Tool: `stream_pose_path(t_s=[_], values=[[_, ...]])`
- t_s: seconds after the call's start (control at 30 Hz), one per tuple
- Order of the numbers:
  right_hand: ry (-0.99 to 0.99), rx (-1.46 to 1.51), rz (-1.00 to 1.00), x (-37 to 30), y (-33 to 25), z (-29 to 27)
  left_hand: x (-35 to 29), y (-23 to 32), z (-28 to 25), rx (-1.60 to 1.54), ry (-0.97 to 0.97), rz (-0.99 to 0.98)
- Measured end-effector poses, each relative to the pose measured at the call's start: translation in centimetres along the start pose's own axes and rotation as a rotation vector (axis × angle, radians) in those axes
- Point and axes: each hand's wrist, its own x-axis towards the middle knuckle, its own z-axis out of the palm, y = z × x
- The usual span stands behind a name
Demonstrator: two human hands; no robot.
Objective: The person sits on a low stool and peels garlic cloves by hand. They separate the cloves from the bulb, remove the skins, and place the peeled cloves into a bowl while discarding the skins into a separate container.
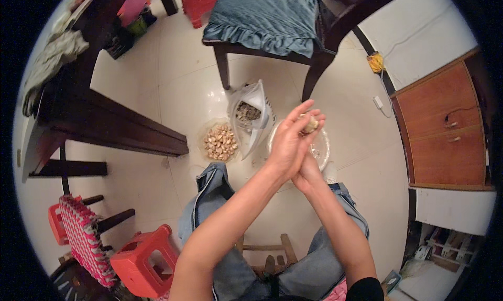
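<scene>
My left hand (287, 146) and my right hand (309, 170) are pressed together in front of me, the left one covering much of the right. Between their fingers sits a pale, rounded lump (310, 124), partly hidden, its kind unclear. Below them stands a round white-rimmed tub (327, 150), mostly covered by the hands. To their left is a white plastic bag (255, 95), standing with its mouth open, with dark grey-brown bits (246, 114) inside. Farther left, a shallow clear bowl (203, 135) is heaped with pale and brown rounded pieces (220, 143).
A dark chair (222, 65) with a blue-green ruffled cover (262, 20) stands beyond the bag. On the left are a dark table leg (141, 130), a red plastic stool (139, 261) and a pink-and-white woven seat (84, 238). A brown wooden cabinet (443, 128) stands right.
</scene>
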Motion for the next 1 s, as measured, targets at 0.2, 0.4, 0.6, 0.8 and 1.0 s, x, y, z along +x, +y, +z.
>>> stream_pose_path(t_s=[0.2,0.4,0.6,0.8,1.0], values=[[-0.139,0.007,0.175,4.4,7.4,-3.3,-0.1,0.2,0.3,-0.05,0.01,0.005],[-0.077,-0.068,0.256,6.9,10.0,2.9,-0.7,1.3,0.4,-0.077,0.069,0.015],[0.016,-0.189,0.107,6.6,6.3,2.6,-0.1,1.3,1.0,-0.079,0.042,0.026],[-0.041,-0.156,-0.161,3.3,0.5,2.5,0.2,1.3,1.0,-0.021,0.042,0.091],[0.038,-0.201,-0.452,-1.9,-5.3,1.4,-0.3,1.0,0.9,0.05,0.015,0.074]])
